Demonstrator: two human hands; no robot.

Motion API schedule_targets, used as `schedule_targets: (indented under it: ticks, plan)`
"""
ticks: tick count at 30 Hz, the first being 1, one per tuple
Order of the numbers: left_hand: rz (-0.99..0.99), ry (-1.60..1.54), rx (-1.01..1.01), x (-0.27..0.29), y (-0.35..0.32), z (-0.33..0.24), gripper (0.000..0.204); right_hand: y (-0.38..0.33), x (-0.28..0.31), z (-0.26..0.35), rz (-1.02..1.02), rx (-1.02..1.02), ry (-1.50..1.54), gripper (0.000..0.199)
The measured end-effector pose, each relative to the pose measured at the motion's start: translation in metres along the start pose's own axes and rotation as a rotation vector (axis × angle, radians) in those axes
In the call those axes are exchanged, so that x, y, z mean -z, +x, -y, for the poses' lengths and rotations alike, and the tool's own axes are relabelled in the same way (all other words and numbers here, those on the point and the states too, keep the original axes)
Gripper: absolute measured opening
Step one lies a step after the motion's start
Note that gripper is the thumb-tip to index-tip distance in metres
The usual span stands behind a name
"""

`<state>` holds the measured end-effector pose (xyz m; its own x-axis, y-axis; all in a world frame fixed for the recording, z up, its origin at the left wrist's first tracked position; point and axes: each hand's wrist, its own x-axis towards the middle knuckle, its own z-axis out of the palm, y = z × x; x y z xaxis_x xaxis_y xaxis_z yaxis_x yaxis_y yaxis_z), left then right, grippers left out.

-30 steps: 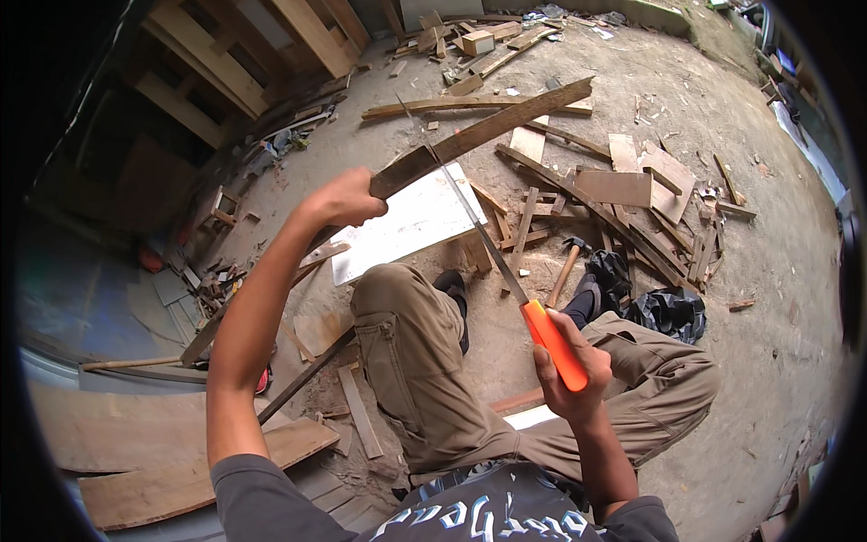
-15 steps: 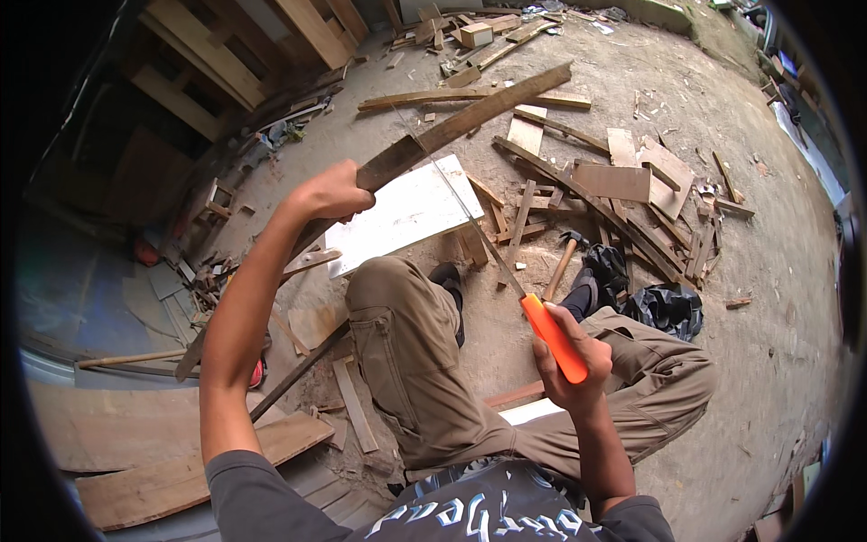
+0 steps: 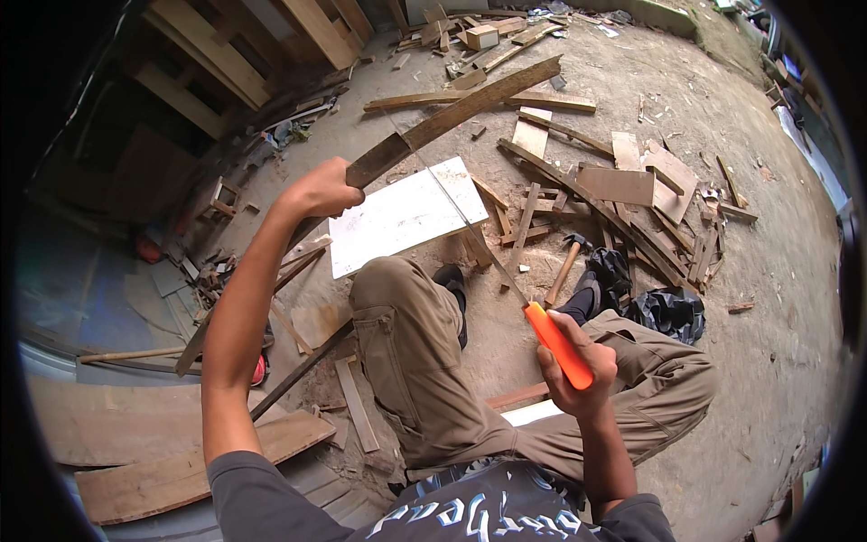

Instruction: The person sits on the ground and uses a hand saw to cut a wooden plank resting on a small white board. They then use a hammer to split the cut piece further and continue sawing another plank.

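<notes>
My left hand is closed around a long, dark wooden strip that slants up to the right. In my right hand is the orange handle of a handsaw, fingers wrapped round it. The saw's thin blade, seen nearly edge-on, runs up and left and crosses the strip just beyond my left hand. Below the strip lies a white board, raised on wooden pieces, in front of my knees. Whether the teeth are sunk into the wood is too small to tell.
A hammer rests near my right foot beside a black plastic bag. Scrap wood is piled to the right, with more offcuts at the far side. Planks lie at my lower left.
The wooden strip and my left hand have shifted slightly left and down. My right hand and the saw handle have moved a little right and down.
</notes>
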<state>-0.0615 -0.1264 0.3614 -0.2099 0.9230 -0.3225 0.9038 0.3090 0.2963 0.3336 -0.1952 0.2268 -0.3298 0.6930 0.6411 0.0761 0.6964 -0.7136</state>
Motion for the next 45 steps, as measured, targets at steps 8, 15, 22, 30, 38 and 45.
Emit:
schedule_targets:
  ticks: [8, 15, 22, 30, 38, 45]
  plan:
    - [-0.008, -0.065, -0.010, 0.008, 0.002, 0.012, 0.010, 0.001, -0.004, -0.004, -0.013, 0.010, -0.004, 0.046]
    - [0.036, -0.077, 0.019, 0.007, -0.003, -0.002, 0.012, 0.004, -0.010, -0.004, -0.046, -0.016, 0.009, 0.043]
    - [0.030, -0.052, 0.003, 0.012, -0.006, 0.004, 0.013, 0.002, 0.000, -0.001, -0.033, -0.007, 0.017, 0.045]
    - [0.100, 0.008, 0.011, 0.014, -0.009, 0.010, 0.013, 0.011, -0.006, -0.006, 0.007, 0.019, 0.045, 0.046]
    - [0.023, -0.038, 0.038, 0.012, -0.004, 0.013, 0.014, 0.001, -0.014, 0.003, -0.051, -0.004, 0.066, 0.043]
    - [0.050, -0.034, 0.081, 0.025, -0.007, 0.020, 0.013, 0.010, -0.018, -0.001, -0.015, 0.045, 0.044, 0.043]
